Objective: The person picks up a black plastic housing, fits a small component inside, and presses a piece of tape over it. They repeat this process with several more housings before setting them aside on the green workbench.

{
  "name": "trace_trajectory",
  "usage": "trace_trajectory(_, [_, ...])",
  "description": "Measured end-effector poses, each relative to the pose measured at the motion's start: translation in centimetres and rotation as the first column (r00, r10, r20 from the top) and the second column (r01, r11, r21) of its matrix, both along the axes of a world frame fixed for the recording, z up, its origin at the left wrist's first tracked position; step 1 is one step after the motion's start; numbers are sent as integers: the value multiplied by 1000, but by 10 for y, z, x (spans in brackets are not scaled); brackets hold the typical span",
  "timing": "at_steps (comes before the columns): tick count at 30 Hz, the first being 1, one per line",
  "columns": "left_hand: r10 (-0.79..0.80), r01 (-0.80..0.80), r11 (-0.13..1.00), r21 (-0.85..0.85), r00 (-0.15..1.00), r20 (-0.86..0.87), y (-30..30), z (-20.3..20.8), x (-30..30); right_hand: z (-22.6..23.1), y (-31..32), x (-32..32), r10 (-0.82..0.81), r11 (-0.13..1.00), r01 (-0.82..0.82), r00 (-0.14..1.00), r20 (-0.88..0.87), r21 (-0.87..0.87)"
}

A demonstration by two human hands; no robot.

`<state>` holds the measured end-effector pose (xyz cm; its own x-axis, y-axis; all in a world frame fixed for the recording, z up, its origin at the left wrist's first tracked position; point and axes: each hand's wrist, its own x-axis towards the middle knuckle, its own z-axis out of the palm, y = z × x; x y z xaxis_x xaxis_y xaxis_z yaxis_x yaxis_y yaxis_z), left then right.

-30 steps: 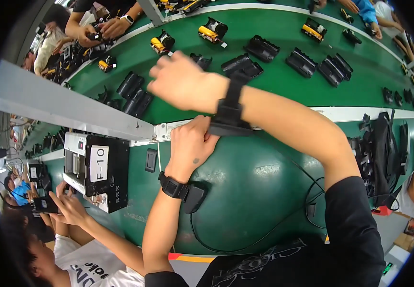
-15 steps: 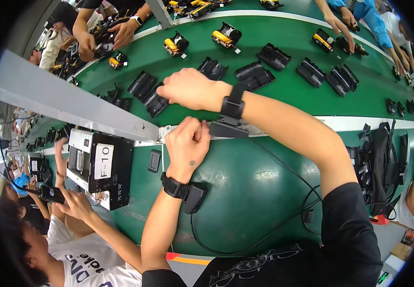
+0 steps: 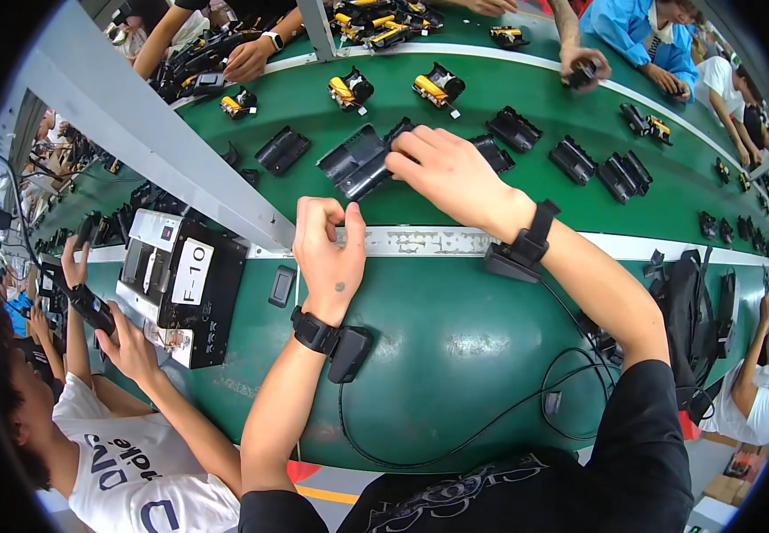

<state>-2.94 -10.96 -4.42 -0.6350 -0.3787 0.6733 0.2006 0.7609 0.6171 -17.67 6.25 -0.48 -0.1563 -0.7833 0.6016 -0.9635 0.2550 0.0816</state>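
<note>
Bent at the fingers with right hand (image 3: 451,173), at the edge of black trough-shaped shell (image 3: 354,164) just left of fingertips; can't tell if gripping. Curled loosely with left hand (image 3: 324,253), thumb apart, just nearer than shell. Likely at grasping step, calling for firm edge hold.
</note>
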Motion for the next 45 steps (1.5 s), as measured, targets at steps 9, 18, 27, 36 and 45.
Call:
trace_trajectory(9, [2, -11, 999, 33, 966, 258, 1, 7, -1, -7, 6, -13, -54, 998, 53, 998, 26, 44])
trace_trajectory(18, [-126, 150, 988, -46, 932, 340, -6, -7, 1, -1, -62, -23, -328, 888, 333, 942, -71, 317])
trace_trajectory(27, [-70, 68, 998, 19, 909, 411, -6, -3, -3, -25, -150, -42, -73, 959, 73, 997, -10, 272])
trace_trajectory(36, [58, -114, 981, 158, 945, 321, -17, -8, -1, -38, -105, -40, 29, 995, -15, 991, -134, 98])
trace_trajectory(45, [-52, 40, 999, 36, 895, 442, -21, -11, 4, -6, -117, -26, -59, 994, 63, 997, -41, 86])
